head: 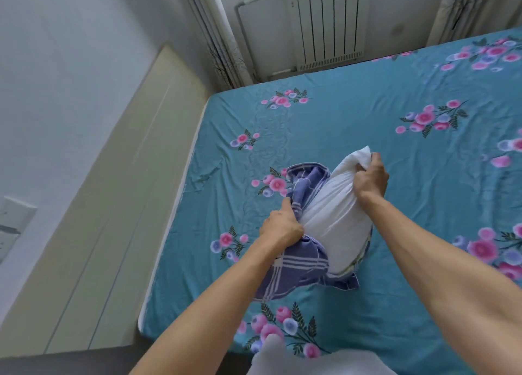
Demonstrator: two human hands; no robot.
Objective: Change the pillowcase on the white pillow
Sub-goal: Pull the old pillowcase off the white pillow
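Observation:
A white pillow [333,213] stands on end in the middle of the bed, most of it bare. A blue pillowcase with white checks [296,264] is bunched around its left side and lower end. My left hand [282,228] is shut on the gathered pillowcase at the pillow's left edge. My right hand [370,177] grips the pillow's upper far corner, pinching the white fabric. The pillow's bottom end is hidden inside the pillowcase.
The bed carries a teal sheet with pink and blue flowers [367,115]. A pale headboard [113,205] runs along the left edge. A white radiator [327,21] and curtains [220,35] stand beyond the far edge. Something white [282,355] sits at the bottom, close to me.

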